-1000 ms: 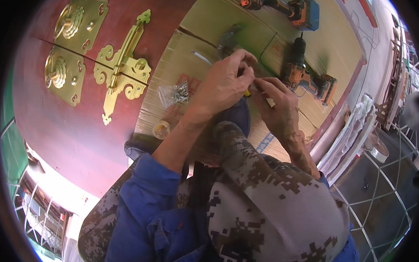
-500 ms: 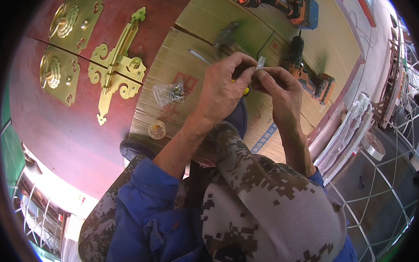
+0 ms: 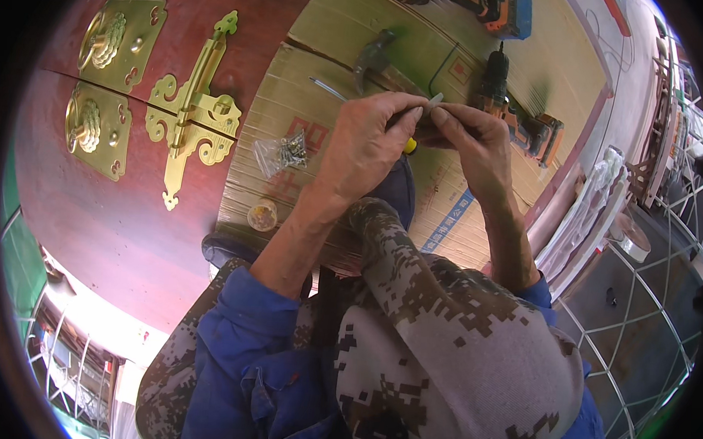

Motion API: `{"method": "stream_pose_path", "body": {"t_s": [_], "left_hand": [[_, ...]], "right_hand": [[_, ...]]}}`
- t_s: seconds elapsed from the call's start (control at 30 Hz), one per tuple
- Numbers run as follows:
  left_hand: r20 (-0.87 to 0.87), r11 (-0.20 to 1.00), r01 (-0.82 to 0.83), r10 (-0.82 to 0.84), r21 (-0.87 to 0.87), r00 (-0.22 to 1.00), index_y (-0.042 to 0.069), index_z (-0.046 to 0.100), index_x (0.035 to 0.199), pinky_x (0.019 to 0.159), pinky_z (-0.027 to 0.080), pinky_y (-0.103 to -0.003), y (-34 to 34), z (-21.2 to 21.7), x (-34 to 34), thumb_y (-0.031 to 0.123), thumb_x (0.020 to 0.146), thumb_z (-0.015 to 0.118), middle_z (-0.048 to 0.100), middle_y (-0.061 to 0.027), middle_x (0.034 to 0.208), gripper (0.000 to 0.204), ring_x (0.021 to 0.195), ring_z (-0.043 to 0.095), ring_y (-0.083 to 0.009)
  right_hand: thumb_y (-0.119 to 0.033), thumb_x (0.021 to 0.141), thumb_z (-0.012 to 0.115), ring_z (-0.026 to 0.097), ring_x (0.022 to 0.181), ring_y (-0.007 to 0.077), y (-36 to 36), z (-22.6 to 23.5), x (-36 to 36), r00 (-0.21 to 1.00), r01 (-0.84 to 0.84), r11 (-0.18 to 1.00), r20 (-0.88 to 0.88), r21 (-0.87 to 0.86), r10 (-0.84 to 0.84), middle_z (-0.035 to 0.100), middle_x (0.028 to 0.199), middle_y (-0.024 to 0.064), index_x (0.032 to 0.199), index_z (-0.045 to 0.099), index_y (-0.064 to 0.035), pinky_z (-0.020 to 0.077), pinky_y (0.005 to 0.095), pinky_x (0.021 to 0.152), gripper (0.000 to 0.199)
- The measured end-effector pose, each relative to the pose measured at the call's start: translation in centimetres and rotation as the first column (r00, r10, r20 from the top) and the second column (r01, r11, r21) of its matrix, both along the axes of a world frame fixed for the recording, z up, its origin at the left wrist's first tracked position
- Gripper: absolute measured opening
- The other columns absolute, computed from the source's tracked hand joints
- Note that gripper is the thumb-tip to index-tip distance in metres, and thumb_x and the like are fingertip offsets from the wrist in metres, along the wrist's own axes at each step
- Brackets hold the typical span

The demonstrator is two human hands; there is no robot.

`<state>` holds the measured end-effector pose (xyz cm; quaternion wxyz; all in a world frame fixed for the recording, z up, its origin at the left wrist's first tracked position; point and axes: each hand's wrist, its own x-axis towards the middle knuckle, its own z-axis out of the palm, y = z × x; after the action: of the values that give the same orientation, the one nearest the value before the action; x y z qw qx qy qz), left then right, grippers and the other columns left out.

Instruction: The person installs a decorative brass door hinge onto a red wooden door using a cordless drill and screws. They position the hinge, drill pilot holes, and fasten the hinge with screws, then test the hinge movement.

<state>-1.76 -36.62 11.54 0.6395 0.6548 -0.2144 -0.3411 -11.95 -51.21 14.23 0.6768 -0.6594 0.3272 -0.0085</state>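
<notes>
Above the cardboard, my left hand (image 3: pixel 363 142) and my right hand (image 3: pixel 479 145) meet fingertip to fingertip. Both pinch a small, translucent whitish plastic piece (image 3: pixel 435 100), mostly covered by the fingers; its exact kind is unclear. Just beyond my left hand lies a claw hammer (image 3: pixel 370 59), its handle running toward the fingers. A thin metal shaft (image 3: pixel 326 88) pokes out to the left of that hand, and a bit of yellow handle (image 3: pixel 410 146) shows beneath it. Left of my left wrist lie a clear bag of screws (image 3: pixel 280 153) and a small round tub (image 3: pixel 262 215) with yellowish contents.
A cordless drill (image 3: pixel 517 121) lies right of my hands; another power tool with a blue battery (image 3: pixel 510 16) is at the top. Cardboard (image 3: pixel 282 85) covers part of a red door panel (image 3: pixel 96 218) bearing a brass latch (image 3: pixel 186 109) and two ring-handle plates (image 3: pixel 118 37).
My fingers have closed further over the plastic piece, so less of it shows. My right hand has turned slightly. The whole view has shifted a little.
</notes>
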Motion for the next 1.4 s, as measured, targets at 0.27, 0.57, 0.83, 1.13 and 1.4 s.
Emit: {"method": "stream_pose_path", "body": {"t_s": [0.27, 0.57, 0.83, 1.13, 1.4], "left_hand": [[-0.026, 0.995, 0.075, -0.074, 0.059, 0.997, -0.006, 0.071, 0.118, 0.08, 0.059, -0.026, 0.2, 0.3, 0.6, 0.009, 0.101, 0.065, 0.077, -0.0113, 0.099, 0.023, 0.089, 0.071, -0.0124], [0.074, 0.989, 0.094, -0.103, 0.111, 0.992, -0.005, 0.072, 0.116, 0.077, 0.057, -0.026, -0.1, 1.2, 0.6, 0.012, 0.099, 0.066, 0.077, -0.0103, 0.097, 0.024, 0.086, 0.071, -0.0115], [0.463, 0.959, -0.044, -0.095, 0.279, 0.881, -0.002, 0.069, 0.1, 0.067, 0.053, -0.033, 0.1, 0.2, 0.2, 0.012, 0.096, 0.066, 0.07, -0.0122, 0.083, 0.014, 0.072, 0.067, -0.0188], [0.252, 0.959, -0.143, 0.08, 0.245, 0.964, 0.0, 0.059, 0.091, 0.068, 0.051, -0.046, -0.9, 0.0, -0.7, 0.01, 0.091, 0.065, 0.066, -0.0171, 0.087, 0.011, 0.08, 0.065, -0.0388], [0.352, 0.959, -0.096, -0.005, 0.267, 0.936, -0.001, 0.06, 0.096, 0.061, 0.049, -0.034, -0.8, -0.4, -0.5, 0.014, 0.101, 0.062, 0.063, -0.0117, 0.074, 0.016, 0.064, 0.059, -0.0167]], "right_hand": [[-0.015, 0.102, 0.064, 0.075, 0.085, 0.0172, -0.1, 0.1, 0.0, 1.0, -0.003, 1.0, -0.008, 0.0, 0.003, 0.077, 0.093, 0.0132, 0.113, 0.072, 0.0089, 0.0609, 0.0287, 0.079, 0.028], [-0.01, 0.096, 0.067, 0.074, 0.083, 0.0161, -0.2, -0.7, -0.4, 0.999, -0.038, 0.979, -0.012, -0.202, 0.036, 0.077, 0.093, 0.0128, 0.109, 0.072, 0.0076, 0.0603, 0.0273, 0.078, 0.022], [-0.007, 0.081, 0.073, 0.069, 0.068, 0.0276, 0.9, -1.1, 0.7, 0.975, -0.172, 0.72, -0.009, -0.673, 0.224, 0.069, 0.079, 0.0155, 0.087, 0.065, 0.0018, 0.0547, 0.0343, 0.064, 0.013], [-0.008, 0.088, 0.067, 0.071, 0.073, 0.0213, 0.3, -1.4, -0.6, 0.964, -0.236, 0.869, 0.005, -0.434, 0.265, 0.071, 0.084, 0.0178, 0.096, 0.067, 0.0039, 0.056, 0.0342, 0.067, 0.014], [-0.012, 0.093, 0.073, 0.074, 0.083, 0.025, 1.3, -8.4, -15.4, 0.912, -0.252, 0.824, -0.41, -0.507, 0.027, 0.073, 0.095, 0.0165, 0.111, 0.07, -0.0002, 0.0615, 0.0351, 0.073, 0.022]]}}
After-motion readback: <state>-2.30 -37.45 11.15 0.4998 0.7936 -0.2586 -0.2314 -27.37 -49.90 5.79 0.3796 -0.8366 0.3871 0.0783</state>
